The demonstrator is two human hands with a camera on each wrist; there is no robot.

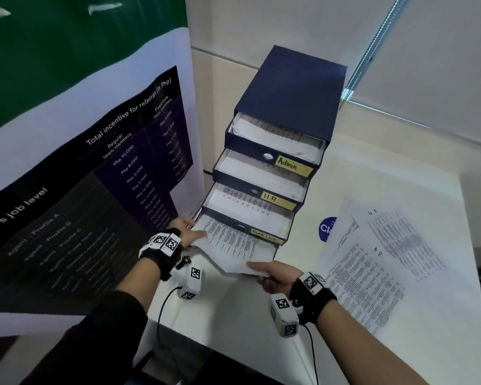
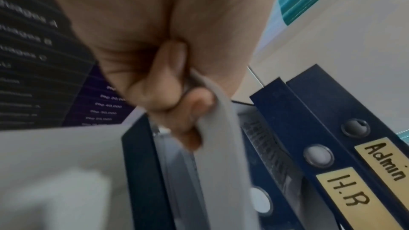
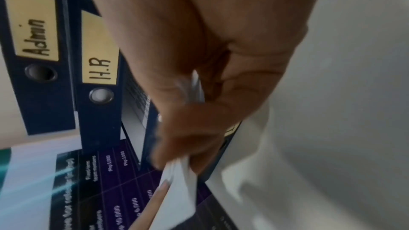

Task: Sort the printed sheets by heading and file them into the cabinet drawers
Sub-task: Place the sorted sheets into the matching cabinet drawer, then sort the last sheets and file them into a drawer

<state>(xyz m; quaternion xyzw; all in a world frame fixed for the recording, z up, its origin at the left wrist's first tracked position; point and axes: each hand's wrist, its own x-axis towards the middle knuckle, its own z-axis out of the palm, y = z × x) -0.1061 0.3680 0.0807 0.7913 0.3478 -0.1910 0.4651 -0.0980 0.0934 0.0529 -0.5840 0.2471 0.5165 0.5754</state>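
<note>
Head view, centre frame: dark navy cardboard drawer cabinet (image 1: pixel 292 93) on white tabletop (image 1: pixel 233 315), four drawers pulled out stepwise, each lower one further toward bottom of frame. Yellow labels: "Admin" drawer (image 1: pixel 264 155), "HR" drawer (image 1: pixel 250 190), third drawer (image 1: pixel 242 227) label blurred, cannot read. Bottom drawer (image 1: pixel 274 252) is out furthest, front edge near lower centre.

Printed white sheet (image 1: pixel 231 245) lies over the bottom drawer, near end bent up and overhanging the front edge. Left hand (image 1: pixel 188 232) pinches its left edge, thumb on top, fingers curled under, as left wrist view confirms. Right hand (image 1: pixel 275 276) pinches the near corner, fingers closed on paper.

Loose fanned pile of printed sheets (image 1: pixel 372 268) at right of frame, at least three visible, "HR" handwritten on top ones, right edges reaching the table's right edge. Blue round sticker (image 1: pixel 326 229) partly under the pile.

Large dark poster panel (image 1: pixel 95 190) fills left of frame, right edge just beside the cabinet; tight there. Bare tabletop lower centre, between hands and table's near edge.
</note>
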